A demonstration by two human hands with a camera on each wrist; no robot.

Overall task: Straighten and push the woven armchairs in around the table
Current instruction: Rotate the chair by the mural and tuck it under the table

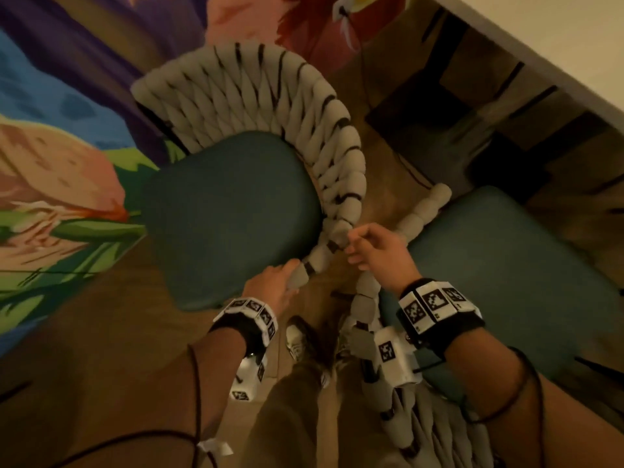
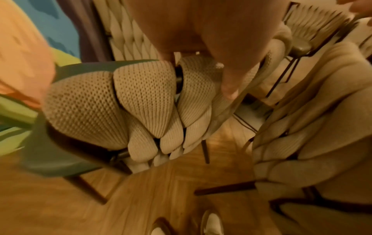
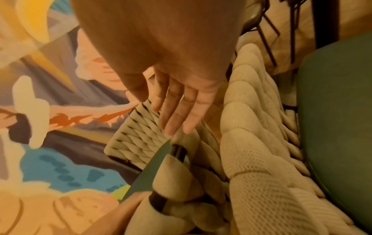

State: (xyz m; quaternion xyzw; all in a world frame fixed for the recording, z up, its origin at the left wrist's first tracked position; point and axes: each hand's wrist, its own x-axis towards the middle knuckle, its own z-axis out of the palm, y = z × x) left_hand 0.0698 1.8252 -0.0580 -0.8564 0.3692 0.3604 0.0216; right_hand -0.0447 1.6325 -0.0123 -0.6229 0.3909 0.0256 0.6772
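Wood floor point(image 1: 101, 366), mural wall point(image 1: 50, 163); second armchair point(image 1: 506, 265) beside first armchair point(image 1: 236, 204); left hand point(image 1: 273, 282) grip clamped on its arm, right hand point(image 1: 374, 251) fingers relaxed.

Floor: warm brown wood planks point(image 1: 101, 383), laid in a herringbone pattern in the left wrist view.
Wall: a painted mural point(image 1: 60, 136) in blue, purple, green, pink and orange.
Light: dim and yellowish.
Top right: a pale slab edge point(image 1: 557, 38), dark shadows beneath it.

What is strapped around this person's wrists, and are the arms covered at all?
Both forearms are bare, no sleeves. Each wrist wears a black band ringed with white blocks printed with black square codes. A small white coded box hangs under each wrist. Thin black cables loop along both arms. The left hand and right hand are gloveless.
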